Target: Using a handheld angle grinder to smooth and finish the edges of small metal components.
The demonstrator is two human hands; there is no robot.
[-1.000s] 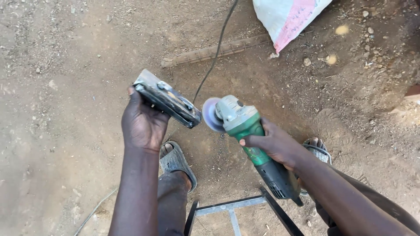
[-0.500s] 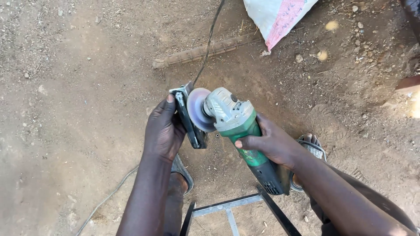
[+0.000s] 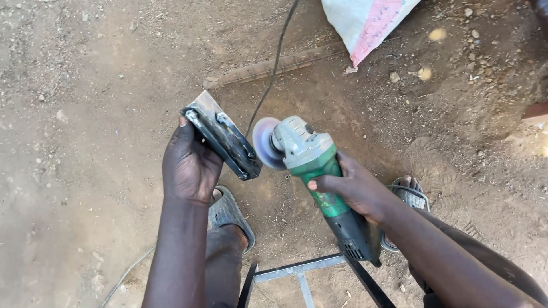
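Looking down from head height, the view shows a person standing on bare, dusty ground with both arms stretched forward. The left hand [image 3: 188, 165] is closed around a dark, flat metal bracket [image 3: 222, 137], fingers curled behind its lower edge and the thumb tip showing at its upper left corner. The bracket tilts up and away from those fingers, its small bolts facing the camera.

Just to the right of the bracket, the right hand [image 3: 354, 191] is wrapped firmly around the green body of an angle grinder [image 3: 314, 171]. The thumb lies across the top of the housing, the other fingers are tucked underneath. Beyond the fingertips, the grinder's grey head carries a round disc [image 3: 265, 142] that sits very near the bracket's right end; whether they touch cannot be told. A black power cord [image 3: 274, 74] runs away across the dirt above both hands.

Below the wrists lie two sandalled feet [image 3: 231, 214] and part of a metal frame [image 3: 302, 271]. A white and pink sack [image 3: 365, 23] rests at the far edge of the ground.
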